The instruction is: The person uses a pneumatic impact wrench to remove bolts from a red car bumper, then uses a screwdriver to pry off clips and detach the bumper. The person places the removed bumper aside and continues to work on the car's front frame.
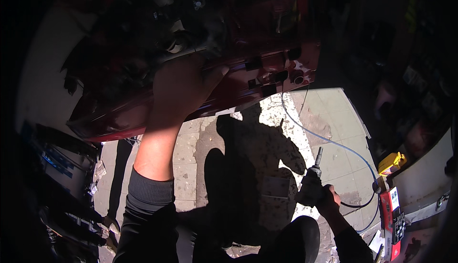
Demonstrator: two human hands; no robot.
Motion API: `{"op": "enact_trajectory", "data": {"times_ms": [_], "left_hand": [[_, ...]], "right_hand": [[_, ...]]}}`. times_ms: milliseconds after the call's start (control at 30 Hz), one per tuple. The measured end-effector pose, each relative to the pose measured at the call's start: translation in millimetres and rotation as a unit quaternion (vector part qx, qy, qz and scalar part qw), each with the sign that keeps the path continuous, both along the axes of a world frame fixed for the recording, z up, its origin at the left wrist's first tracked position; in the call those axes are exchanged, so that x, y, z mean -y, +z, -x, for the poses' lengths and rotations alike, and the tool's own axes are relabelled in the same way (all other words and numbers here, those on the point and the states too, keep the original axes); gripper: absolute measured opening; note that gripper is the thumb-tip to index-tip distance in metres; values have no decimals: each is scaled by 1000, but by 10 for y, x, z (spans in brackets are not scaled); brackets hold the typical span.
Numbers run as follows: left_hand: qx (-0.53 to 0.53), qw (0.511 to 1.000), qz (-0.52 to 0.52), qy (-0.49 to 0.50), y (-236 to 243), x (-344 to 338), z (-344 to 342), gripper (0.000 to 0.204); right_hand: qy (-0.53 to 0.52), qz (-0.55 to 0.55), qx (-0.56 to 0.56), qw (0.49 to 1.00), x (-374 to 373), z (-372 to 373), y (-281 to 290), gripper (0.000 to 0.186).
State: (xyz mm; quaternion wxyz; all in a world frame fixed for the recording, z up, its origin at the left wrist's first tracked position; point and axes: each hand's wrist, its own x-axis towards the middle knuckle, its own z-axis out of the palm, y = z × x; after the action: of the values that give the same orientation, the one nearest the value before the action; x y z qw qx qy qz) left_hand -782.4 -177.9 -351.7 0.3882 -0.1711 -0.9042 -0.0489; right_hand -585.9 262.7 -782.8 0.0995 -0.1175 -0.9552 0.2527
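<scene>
A dark red car body panel [138,108] spans the upper part of the view, with square cutouts and a round hole toward its right end. My left hand [183,84] grips the panel's upper edge, its thumb along the face; the other fingers are lost in shadow. Low on the right, my right hand [330,200] is wrapped round the grip of a dark power drill [311,186]. The drill points upward, its long tip [318,157] below the panel and apart from it. A black cord [355,206] runs from the drill to the right.
A thin blue cable [329,139] hangs from the panel's right end and curves right. A yellow case [392,163] and a red and white box [392,222] stand at the right. Sunlit, worn floor tiles [334,112] lie below. Another person's shoes [110,225] show lower left.
</scene>
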Motion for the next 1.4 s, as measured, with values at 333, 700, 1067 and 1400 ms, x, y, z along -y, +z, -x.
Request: {"op": "enact_trajectory", "data": {"times_ms": [333,700,1067,1400], "left_hand": [[34,999,-9,17,202,340,-329,56],[23,999,-26,-28,228,502,-437,59],[14,999,-27,-34,297,375,-333,51],[-12,999,-29,-37,302,258,-172,44]], "right_hand": [[303,284,-210,885,1373,-217,2244,45],[279,388,-188,858,1956,80,2555,44],[348,199,-248,882,1874,520,2909,49],[370,183,-225,883,1832,854,3064,58]]}}
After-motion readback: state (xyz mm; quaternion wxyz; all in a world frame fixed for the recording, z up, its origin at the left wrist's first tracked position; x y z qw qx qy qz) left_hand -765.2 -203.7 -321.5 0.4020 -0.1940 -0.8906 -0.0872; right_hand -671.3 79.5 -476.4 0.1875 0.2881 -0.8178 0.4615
